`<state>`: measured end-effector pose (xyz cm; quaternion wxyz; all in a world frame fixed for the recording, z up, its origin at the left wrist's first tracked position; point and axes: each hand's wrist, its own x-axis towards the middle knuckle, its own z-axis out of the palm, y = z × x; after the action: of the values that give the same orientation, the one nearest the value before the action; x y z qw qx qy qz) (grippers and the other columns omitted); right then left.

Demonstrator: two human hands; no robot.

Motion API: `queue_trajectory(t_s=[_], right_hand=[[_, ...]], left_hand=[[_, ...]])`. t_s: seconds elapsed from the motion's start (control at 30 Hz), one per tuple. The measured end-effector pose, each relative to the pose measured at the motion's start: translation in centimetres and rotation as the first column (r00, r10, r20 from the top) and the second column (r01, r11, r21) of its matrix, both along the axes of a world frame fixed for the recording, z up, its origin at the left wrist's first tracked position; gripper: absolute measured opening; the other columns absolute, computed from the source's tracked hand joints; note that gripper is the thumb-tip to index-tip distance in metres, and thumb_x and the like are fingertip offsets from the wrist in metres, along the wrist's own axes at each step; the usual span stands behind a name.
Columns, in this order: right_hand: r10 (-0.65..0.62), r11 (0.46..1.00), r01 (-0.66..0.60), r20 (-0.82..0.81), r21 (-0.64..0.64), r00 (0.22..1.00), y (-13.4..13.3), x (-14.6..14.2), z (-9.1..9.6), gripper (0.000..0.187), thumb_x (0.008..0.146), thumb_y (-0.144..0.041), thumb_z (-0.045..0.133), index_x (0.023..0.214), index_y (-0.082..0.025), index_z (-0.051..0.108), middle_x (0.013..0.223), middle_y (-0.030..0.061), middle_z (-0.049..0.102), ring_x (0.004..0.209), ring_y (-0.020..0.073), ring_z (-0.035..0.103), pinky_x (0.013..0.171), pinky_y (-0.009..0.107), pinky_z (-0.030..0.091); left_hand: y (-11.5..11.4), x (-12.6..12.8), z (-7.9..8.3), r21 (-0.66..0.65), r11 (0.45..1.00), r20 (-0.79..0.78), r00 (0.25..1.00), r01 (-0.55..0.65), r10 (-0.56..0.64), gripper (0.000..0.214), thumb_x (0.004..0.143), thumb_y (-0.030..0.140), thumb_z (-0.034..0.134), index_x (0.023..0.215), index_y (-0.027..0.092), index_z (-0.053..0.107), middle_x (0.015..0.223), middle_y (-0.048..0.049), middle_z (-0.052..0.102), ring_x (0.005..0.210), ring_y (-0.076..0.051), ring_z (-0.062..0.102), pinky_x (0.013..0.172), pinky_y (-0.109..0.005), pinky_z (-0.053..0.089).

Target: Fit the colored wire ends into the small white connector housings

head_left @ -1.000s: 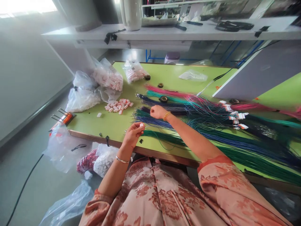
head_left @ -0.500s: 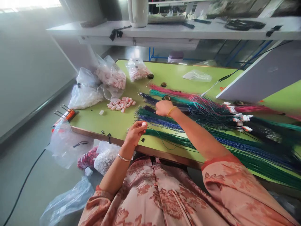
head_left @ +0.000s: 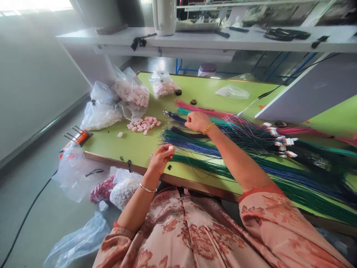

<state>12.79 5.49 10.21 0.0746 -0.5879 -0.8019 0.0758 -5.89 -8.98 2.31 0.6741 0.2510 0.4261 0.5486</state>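
Note:
Between the thumb and fingers of my left hand (head_left: 160, 160) is a small white-and-orange connector housing (head_left: 171, 147), held near the table's front edge. My right hand (head_left: 198, 121) is closed, fingers curled, over a bundle of dark blue wires (head_left: 175, 118); whatever its fingertips may hold is hidden. Green wires (head_left: 189, 160) and blue wires (head_left: 195, 144) lie in long bundles just right of my left hand. Beyond my right hand run pink wires (head_left: 195, 105) and teal wires (head_left: 184, 111). To the left lies a pile of loose connector housings (head_left: 143, 124).
Clear bags of connectors (head_left: 134, 93) stand at the back left of the green table (head_left: 111, 145). Tape rolls (head_left: 193, 101) lie behind the wires. White connectors on wires (head_left: 281, 140) sit to the right. An orange pronged holder (head_left: 79, 138) is at the left corner, and a white shelf (head_left: 189, 41) spans behind.
My right hand has moved slightly right and away from me, now covering the tape roll seen beside it earlier. My left hand keeps its hold on the connector housing in nearly the same place.

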Motion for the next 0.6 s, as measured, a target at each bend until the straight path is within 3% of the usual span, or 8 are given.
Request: queue_trajectory(t_s=[0.07, 0.13, 0.23, 0.43, 0.6], right_hand=[[0.124, 0.992, -0.123, -0.233, 0.018, 0.965, -0.4, -0.6, 0.1, 0.015, 0.075, -0.024, 0.058, 0.079, -0.014, 0.067, 0.077, 0.0069, 0.070, 0.069, 0.0145, 0.059, 0.065, 0.025, 0.042], [0.225, 0.971, -0.236, -0.430, 0.028, 0.874, -1.1, -1.5, 0.2, 0.013, 0.075, -0.024, 0.056, 0.077, -0.014, 0.064, 0.069, 0.0028, 0.066, 0.061, 0.0114, 0.054, 0.060, 0.023, 0.040], [0.275, 0.939, -0.345, -0.620, 0.008, 0.735, -2.5, -3.0, 0.7, 0.012, 0.076, -0.025, 0.055, 0.076, -0.014, 0.060, 0.061, -0.0007, 0.059, 0.053, 0.0089, 0.049, 0.054, 0.022, 0.037], [0.290, 0.911, -0.412, -0.746, 0.023, 0.600, -5.3, -3.3, 1.6, 0.013, 0.073, -0.026, 0.059, 0.073, -0.014, 0.060, 0.064, -0.0004, 0.058, 0.058, 0.0089, 0.047, 0.056, 0.023, 0.038], [0.224, 0.931, -0.365, -0.770, -0.013, 0.597, -7.6, -1.3, 0.3, 0.014, 0.073, -0.027, 0.060, 0.074, -0.014, 0.062, 0.063, -0.0005, 0.059, 0.057, 0.0090, 0.047, 0.055, 0.022, 0.038]], left_hand=[[0.0, 0.2, 0.1, 0.003, 1.000, 0.008, 1.000, 0.002, -0.002, 0.036, 0.058, 0.022, 0.086, 0.087, 0.013, 0.066, 0.079, -0.0018, 0.066, 0.063, -0.006, 0.058, 0.058, -0.019, 0.043], [0.1, 0.3, 0.2, 0.006, 1.000, 0.020, 1.000, 0.003, -0.003, 0.036, 0.058, 0.022, 0.086, 0.087, 0.013, 0.066, 0.079, -0.0018, 0.066, 0.063, -0.006, 0.058, 0.058, -0.019, 0.043], [0.3, 0.6, 0.4, 0.005, 1.000, 0.038, 0.999, -0.008, 0.008, 0.036, 0.057, 0.022, 0.086, 0.086, 0.014, 0.067, 0.080, -0.0016, 0.067, 0.063, -0.006, 0.057, 0.057, -0.019, 0.043], [0.7, 1.1, 1.0, 0.043, 0.998, 0.130, 0.991, -0.038, 0.032, 0.032, 0.058, 0.017, 0.085, 0.085, 0.015, 0.067, 0.082, -0.0017, 0.066, 0.064, -0.006, 0.056, 0.058, -0.019, 0.044], [0.8, 1.5, 1.8, 0.094, 0.996, 0.222, 0.975, -0.013, -0.008, 0.028, 0.063, 0.013, 0.082, 0.086, 0.016, 0.066, 0.080, 0.0000, 0.063, 0.066, -0.006, 0.056, 0.061, -0.018, 0.045]])
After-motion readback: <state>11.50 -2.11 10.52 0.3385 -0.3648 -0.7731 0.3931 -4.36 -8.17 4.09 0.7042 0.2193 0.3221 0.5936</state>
